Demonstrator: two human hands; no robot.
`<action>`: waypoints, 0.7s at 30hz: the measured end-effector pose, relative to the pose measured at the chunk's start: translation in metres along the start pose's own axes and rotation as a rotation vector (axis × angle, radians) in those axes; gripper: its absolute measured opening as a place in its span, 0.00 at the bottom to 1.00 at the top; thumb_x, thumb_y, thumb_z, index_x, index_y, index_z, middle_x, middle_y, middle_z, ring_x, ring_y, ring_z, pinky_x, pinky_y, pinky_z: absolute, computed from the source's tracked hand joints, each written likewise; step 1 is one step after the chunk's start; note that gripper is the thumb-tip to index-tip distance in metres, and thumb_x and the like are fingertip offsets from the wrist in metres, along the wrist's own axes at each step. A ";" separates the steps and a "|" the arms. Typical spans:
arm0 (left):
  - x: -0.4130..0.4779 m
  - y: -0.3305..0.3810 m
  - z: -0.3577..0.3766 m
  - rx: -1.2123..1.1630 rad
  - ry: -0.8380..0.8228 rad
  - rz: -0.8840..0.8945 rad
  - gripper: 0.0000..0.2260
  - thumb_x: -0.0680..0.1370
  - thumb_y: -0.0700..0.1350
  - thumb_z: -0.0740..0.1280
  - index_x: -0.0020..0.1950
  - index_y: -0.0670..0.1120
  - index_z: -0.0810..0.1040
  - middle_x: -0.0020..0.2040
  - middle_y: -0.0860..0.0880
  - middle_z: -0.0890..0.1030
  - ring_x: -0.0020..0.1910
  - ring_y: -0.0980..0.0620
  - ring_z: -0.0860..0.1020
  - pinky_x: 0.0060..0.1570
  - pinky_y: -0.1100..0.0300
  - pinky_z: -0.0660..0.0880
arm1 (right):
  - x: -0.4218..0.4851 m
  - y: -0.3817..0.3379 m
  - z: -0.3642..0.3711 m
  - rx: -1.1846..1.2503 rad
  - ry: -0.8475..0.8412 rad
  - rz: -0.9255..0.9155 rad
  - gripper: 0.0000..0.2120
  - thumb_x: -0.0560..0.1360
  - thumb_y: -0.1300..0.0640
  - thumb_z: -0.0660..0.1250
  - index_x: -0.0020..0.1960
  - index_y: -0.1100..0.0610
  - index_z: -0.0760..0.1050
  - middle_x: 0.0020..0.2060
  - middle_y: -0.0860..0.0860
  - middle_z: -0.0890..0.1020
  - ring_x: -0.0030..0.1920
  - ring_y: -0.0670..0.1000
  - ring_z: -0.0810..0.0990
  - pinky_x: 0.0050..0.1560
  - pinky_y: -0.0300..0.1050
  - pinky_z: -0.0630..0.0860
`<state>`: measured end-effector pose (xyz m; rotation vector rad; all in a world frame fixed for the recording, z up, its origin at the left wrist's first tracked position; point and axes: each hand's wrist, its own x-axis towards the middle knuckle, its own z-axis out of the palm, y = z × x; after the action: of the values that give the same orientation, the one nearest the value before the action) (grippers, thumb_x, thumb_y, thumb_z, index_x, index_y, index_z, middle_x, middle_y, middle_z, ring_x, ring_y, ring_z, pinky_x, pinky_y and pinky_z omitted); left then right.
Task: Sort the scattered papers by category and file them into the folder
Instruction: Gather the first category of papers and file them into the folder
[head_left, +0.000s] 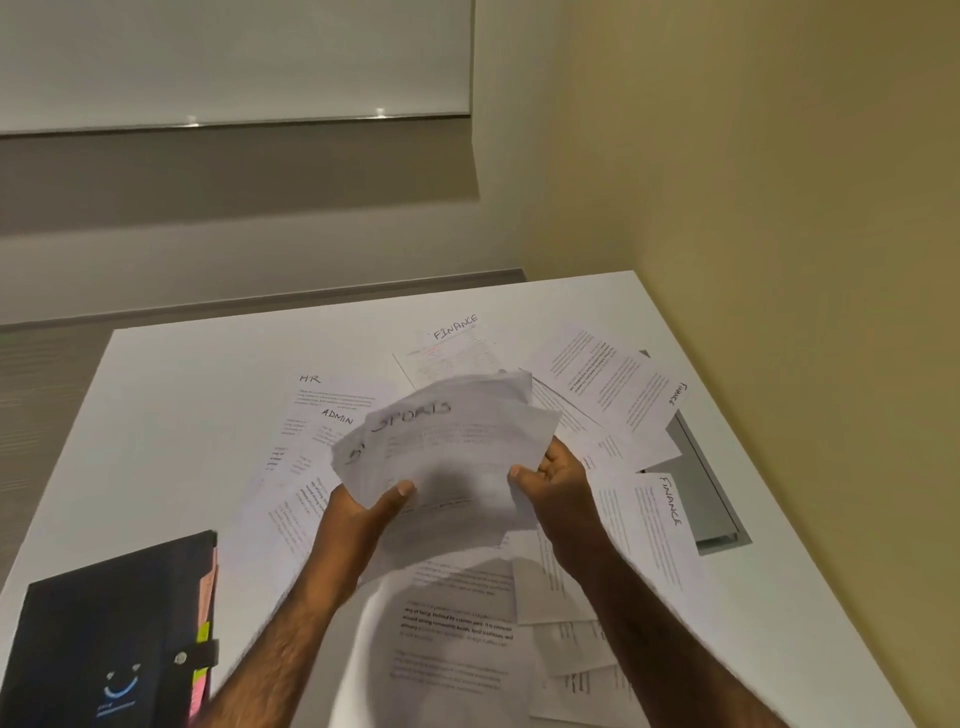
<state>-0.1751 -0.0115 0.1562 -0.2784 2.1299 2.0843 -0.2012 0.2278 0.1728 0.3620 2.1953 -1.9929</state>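
Note:
I hold a loose sheaf of white sheets (447, 447) above the table, the top one hand-lettered SPORTS. My left hand (363, 512) grips its lower left edge, thumb on top. My right hand (556, 480) grips its right edge. Under and around the sheaf lie scattered papers marked HR (311, 387), ADMIN (332, 423) and FINANCE (457, 338); two more FINANCE sheets (654, 525) lie to the right. A black folder (109, 634) with a smile logo, a snap strap and coloured tabs lies closed at the near left.
The white table (171, 410) stands in a corner, its right edge along a yellowish wall. A grey cable hatch (711, 499) is set in the table at the right, partly under papers. More printed sheets (457, 629) lie between my forearms.

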 end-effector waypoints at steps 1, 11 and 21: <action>-0.002 -0.004 0.001 0.020 -0.002 -0.027 0.26 0.72 0.59 0.73 0.69 0.56 0.77 0.62 0.53 0.84 0.61 0.51 0.82 0.59 0.46 0.79 | -0.002 0.004 0.002 -0.003 0.003 0.028 0.16 0.77 0.65 0.67 0.62 0.51 0.77 0.53 0.48 0.85 0.53 0.50 0.85 0.50 0.45 0.85; -0.012 -0.011 0.010 -0.087 0.073 -0.040 0.12 0.77 0.47 0.74 0.58 0.54 0.78 0.50 0.54 0.86 0.50 0.52 0.85 0.46 0.54 0.84 | -0.020 0.013 0.026 0.072 0.124 0.081 0.12 0.78 0.64 0.67 0.60 0.54 0.77 0.51 0.52 0.84 0.50 0.51 0.84 0.44 0.39 0.83; -0.012 -0.031 -0.007 0.286 0.222 -0.054 0.11 0.75 0.59 0.69 0.43 0.52 0.81 0.42 0.49 0.84 0.46 0.42 0.83 0.49 0.43 0.82 | -0.042 0.037 0.032 -0.131 0.165 0.059 0.04 0.78 0.60 0.67 0.51 0.58 0.80 0.40 0.50 0.84 0.39 0.45 0.81 0.41 0.34 0.75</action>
<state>-0.1565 -0.0191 0.1292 -0.5448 2.4789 1.7605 -0.1519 0.1963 0.1460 0.5848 2.3681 -1.8379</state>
